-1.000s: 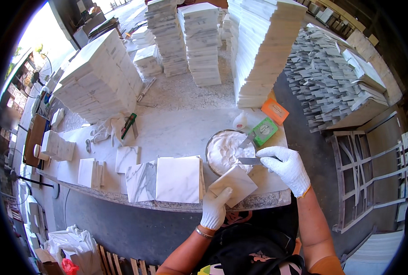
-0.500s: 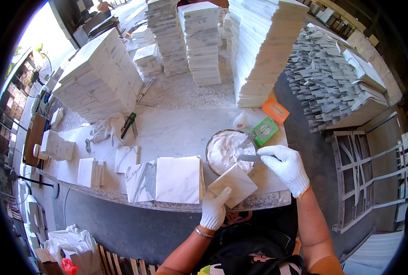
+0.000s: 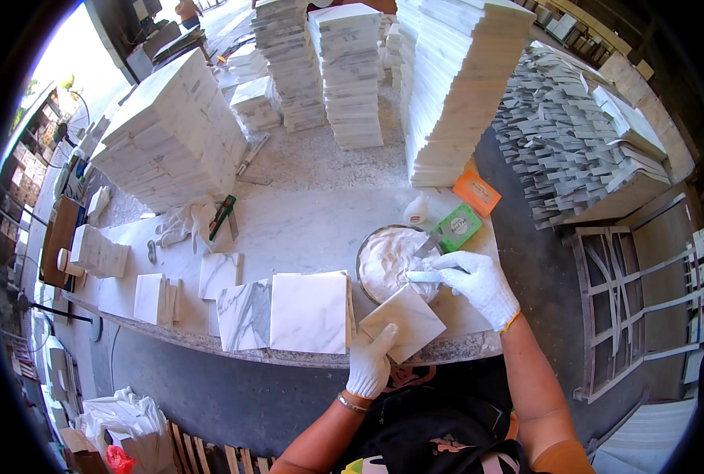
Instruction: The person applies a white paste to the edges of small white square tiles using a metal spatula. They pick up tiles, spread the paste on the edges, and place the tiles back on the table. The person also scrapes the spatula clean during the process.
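Note:
Gloved in white, my left hand (image 3: 372,363) grips a square white marble tile (image 3: 406,325) by its near corner, thumb on top, at the table's front edge. My right hand (image 3: 482,286), also gloved, pinches a small flat putty knife (image 3: 423,276) whose blade reaches over the bowl's right side. White creamy paste (image 3: 390,257) fills the round metal bowl (image 3: 357,272), and a second flat blade (image 3: 429,246) leans in it at the upper right. Left of my left hand lies a stack of square marble tiles (image 3: 308,312), beside a grey-veined tile (image 3: 244,314).
Tall marble tile stacks (image 3: 455,95) stand at the back. A green box (image 3: 459,225), an orange box (image 3: 477,192) and a white bottle (image 3: 416,209) sit behind the bowl. A green-handled cutter (image 3: 222,213) and gloves (image 3: 188,225) lie left. A metal rack (image 3: 636,292) stands right.
My right hand has shifted slightly left and down, turning the putty knife so its blade catches more light. My left hand and its tile have barely moved.

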Demonstrator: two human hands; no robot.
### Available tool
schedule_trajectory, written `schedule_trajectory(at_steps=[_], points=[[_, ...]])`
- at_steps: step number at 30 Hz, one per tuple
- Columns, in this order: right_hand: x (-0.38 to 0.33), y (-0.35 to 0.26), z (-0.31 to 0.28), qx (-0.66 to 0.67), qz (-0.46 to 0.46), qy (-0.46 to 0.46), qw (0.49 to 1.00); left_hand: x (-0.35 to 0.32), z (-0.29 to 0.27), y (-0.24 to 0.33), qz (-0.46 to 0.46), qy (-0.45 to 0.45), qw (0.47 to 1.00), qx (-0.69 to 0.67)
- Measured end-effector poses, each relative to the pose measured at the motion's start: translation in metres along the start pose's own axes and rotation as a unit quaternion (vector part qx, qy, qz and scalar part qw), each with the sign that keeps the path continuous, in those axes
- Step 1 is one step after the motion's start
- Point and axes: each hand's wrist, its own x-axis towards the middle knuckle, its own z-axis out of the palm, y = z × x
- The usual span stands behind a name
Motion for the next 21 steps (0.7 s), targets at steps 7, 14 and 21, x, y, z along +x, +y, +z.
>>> schedule_trajectory(at_steps=[7,14,21], points=[[-0.011,-0.013,-0.010,0.042,0.009,0.020,0.999,0.002,-0.004,-0.006,0.002,0.004,1.000,-0.009],[-0.022,-0.020,-0.008,0.034,-0.023,0.050,0.998,0.003,-0.005,-0.006,-0.001,0.007,1.000,-0.022],[-0.022,-0.011,-0.006,-0.153,-0.215,0.102,0.959,0.004,-0.005,-0.009,0.003,0.024,0.999,-0.030]])
